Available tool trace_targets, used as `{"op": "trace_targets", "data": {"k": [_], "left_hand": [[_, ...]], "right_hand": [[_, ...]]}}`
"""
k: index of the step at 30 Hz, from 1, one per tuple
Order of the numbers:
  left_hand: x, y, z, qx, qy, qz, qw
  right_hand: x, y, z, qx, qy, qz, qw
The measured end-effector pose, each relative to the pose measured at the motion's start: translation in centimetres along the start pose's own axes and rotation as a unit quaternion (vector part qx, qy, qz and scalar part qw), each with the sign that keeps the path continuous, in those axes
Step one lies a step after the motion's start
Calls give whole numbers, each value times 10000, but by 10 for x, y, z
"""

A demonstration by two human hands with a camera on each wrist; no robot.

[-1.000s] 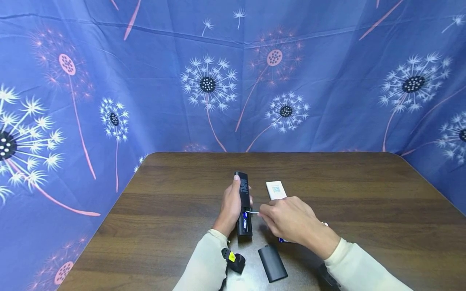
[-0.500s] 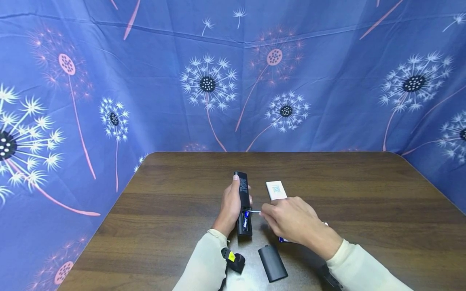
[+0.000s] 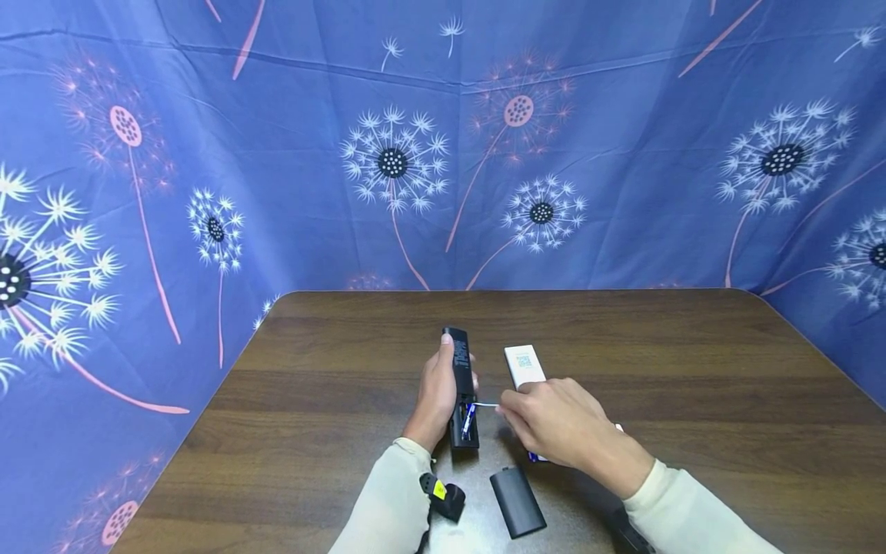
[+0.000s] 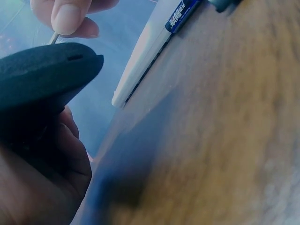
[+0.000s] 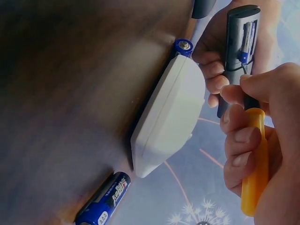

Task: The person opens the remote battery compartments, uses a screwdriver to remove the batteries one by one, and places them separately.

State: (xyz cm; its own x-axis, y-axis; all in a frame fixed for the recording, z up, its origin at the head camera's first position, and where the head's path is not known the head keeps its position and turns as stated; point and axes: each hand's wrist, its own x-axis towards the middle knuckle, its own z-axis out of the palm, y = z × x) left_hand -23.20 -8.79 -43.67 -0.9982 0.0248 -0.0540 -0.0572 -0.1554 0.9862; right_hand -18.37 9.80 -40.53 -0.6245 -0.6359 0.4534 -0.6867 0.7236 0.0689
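My left hand (image 3: 434, 394) grips a black remote control (image 3: 462, 369) with its back up and its battery compartment uncovered. One blue-and-silver AAA-size battery (image 3: 468, 422) lies slanted in that compartment, also visible in the right wrist view. My right hand (image 3: 554, 419) holds a screwdriver (image 5: 254, 159) by its yellow-and-black handle. The thin shaft (image 3: 487, 405) reaches left to the battery's upper end, where the tip seems to touch it. In the left wrist view the remote hides the compartment.
A white device (image 3: 524, 364) with a QR code lies partly under my right hand. Beside it are a blue battery (image 5: 183, 45) and another AAA battery (image 5: 105, 199). A black battery cover (image 3: 517, 502) lies nearer me on the wooden table (image 3: 318, 400).
The battery in the compartment has tilted further, its upper end moving right. My right hand and the screwdriver have shifted slightly right. My left hand keeps its hold on the remote control.
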Motion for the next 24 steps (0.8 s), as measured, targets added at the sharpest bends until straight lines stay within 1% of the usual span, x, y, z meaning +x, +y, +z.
{"op": "trace_targets", "data": {"k": [12,14,15,17,21,22,24], "left_hand": [[0,1,-2,-69,31,104,9999],[0,2,-2,-67,30,95,9999],[-2,6,-1,-43,41,91,9999],[-3,6,-2,28,35,63,10000],[-4,4,-1,48,88,36,9999],[-1,0,-2,21,93,34,9999],[0,-1,-1,-31,150,66,9999]], "right_hand": [[0,0,-3,27,-106,164,9998],[-1,0,-3,43,-110,168,9998],[-1,1,-3,44,-106,176,9998],[-2,1,-4,65,-134,214,9997],[-4,0,-3,125,-222,280,9993],[-5,0,-3,130,-243,286,9992],[-5,0,-2,126,-245,286,9992]]}}
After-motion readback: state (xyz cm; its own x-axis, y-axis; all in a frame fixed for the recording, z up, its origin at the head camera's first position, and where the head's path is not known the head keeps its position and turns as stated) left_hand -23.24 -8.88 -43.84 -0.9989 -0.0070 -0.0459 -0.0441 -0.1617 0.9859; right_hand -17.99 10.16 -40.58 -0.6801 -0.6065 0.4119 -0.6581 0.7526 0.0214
